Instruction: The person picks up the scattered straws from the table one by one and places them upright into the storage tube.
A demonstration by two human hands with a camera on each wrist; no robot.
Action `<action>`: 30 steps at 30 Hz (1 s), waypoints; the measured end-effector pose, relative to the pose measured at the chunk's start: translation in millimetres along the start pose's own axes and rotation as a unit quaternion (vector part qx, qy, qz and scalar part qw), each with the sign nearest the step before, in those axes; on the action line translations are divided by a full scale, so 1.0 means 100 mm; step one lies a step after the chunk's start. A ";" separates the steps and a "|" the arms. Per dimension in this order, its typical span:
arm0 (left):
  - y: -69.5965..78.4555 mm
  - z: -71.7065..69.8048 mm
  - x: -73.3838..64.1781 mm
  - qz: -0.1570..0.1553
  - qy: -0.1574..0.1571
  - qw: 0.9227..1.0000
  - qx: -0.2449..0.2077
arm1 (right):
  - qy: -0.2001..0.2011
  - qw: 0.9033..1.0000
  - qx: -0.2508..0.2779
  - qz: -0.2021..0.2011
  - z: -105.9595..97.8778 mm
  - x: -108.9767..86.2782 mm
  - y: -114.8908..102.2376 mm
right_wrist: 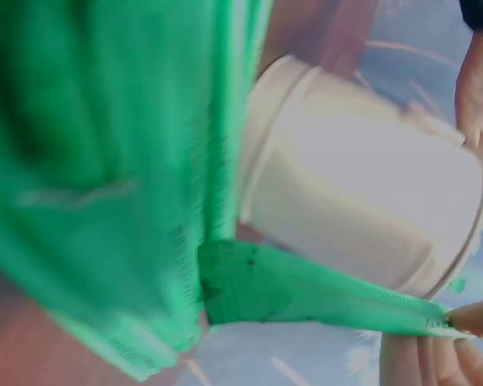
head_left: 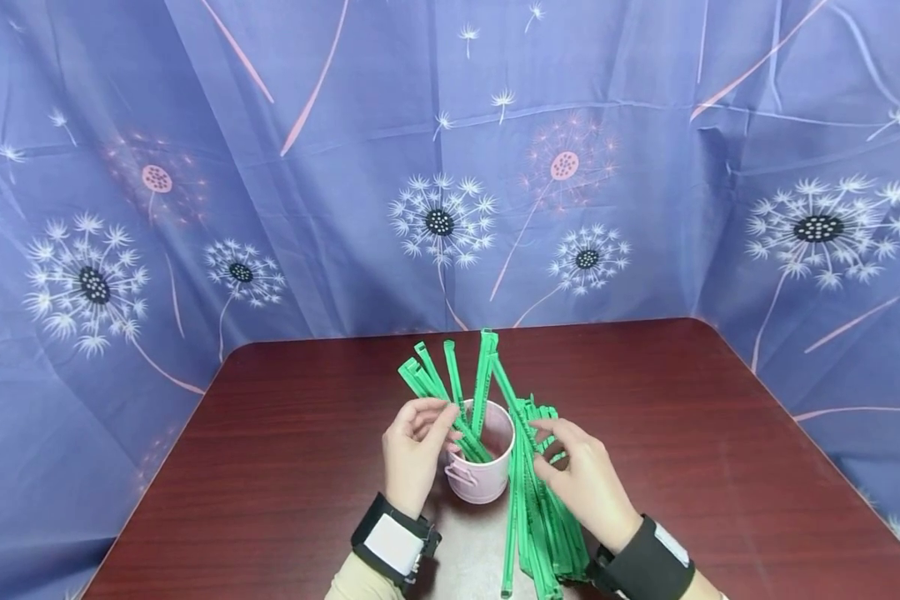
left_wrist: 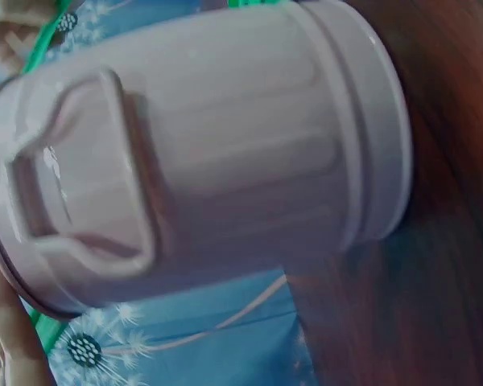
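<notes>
— While we work from the near side outward, what lies closest to the person?

— A pile of green strips (head_left: 536,508), its long axis running away from the body, just right of a pink bucket (head_left: 480,487).

— And the right hand (head_left: 585,479)?

— Above the pile, and nearer to it than the other hand is. In the right wrist view, thumb and fingertips pinch one strip (right_wrist: 322,293); I can't be sure how far from its tip.

— Which way does that strip lie?

— From the pile's edge toward the fingertips, its length passing alongside the bucket's wall rather than down into the mouth.

— So what would you watch?

— That angle. The bucket stands upright, its mouth close by on the left of the pinch, so I'd judge the strip's tilt against that opening to be what counts.

— Is the left hand (head_left: 412,450) any nearer?

— To the bucket, yes: it's at the left rim, fingers curled beside the strips standing inside (head_left: 482,392), which lean in different directions. Whether it pinches one, I can't tell.

— And farther off?

— Bare reddish-brown tabletop (head_left: 307,467), then a blue curtain (head_left: 337,242) printed with dandelions, hanging behind the far edge.
</notes>
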State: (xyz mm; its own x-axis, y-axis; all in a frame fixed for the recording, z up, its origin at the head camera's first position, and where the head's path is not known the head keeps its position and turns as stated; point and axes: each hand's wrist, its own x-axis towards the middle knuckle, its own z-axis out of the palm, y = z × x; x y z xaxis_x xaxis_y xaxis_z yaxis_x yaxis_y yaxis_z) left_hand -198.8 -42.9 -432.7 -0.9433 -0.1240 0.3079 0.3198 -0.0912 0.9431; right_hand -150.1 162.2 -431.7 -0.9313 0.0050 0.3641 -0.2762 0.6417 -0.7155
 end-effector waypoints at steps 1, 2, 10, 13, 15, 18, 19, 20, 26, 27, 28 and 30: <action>0.01 0.01 -0.01 0.003 -0.010 1.000 -0.003 | 0.001 1.000 0.003 -0.014 0.01 -0.01 -0.03; 0.02 0.03 -0.02 0.005 -0.021 1.000 -0.006 | 0.004 1.000 0.005 -0.028 0.03 -0.01 -0.06; 0.10 0.09 -0.08 0.011 -0.086 0.995 -0.049 | 0.022 0.984 0.010 -0.176 0.09 -0.04 -0.12; 0.11 0.11 -0.08 0.030 -0.091 0.993 -0.074 | 0.030 0.977 0.006 -0.212 0.09 -0.04 -0.11; 0.12 0.11 -0.08 0.044 -0.083 0.992 -0.081 | 0.031 0.976 0.007 -0.214 0.09 -0.04 -0.10; 0.14 0.10 -0.06 0.066 -0.063 0.992 -0.083 | 0.028 0.979 0.004 -0.204 0.09 -0.05 -0.10; 0.15 0.09 -0.05 0.073 -0.053 0.992 -0.083 | 0.026 0.980 0.002 -0.198 0.09 -0.05 -0.10; 0.16 0.08 -0.05 0.079 -0.041 0.993 -0.082 | 0.023 0.981 0.000 -0.191 0.08 -0.06 -0.10; 0.22 0.02 0.01 0.089 0.028 0.992 -0.082 | -0.012 0.989 -0.008 -0.146 0.07 -0.09 -0.08; 0.24 0.01 0.02 0.089 0.038 0.992 -0.083 | -0.016 0.990 -0.010 -0.140 0.06 -0.09 -0.06; 0.25 0.00 0.03 0.091 0.047 0.991 -0.084 | -0.020 0.991 -0.012 -0.134 0.06 -0.09 -0.05; 0.28 -0.03 0.05 0.094 0.066 0.989 -0.088 | -0.025 0.992 -0.019 -0.123 0.06 -0.09 -0.02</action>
State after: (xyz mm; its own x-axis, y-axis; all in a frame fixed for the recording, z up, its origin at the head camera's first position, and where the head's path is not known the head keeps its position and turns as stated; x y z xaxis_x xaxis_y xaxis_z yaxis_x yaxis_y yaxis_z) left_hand -194.6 -49.2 -405.5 -0.8493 -0.2827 0.4459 0.5102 -0.2225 0.8308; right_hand -142.6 156.3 -436.4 -0.8479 -0.1919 0.4942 -0.4880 0.6470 -0.5859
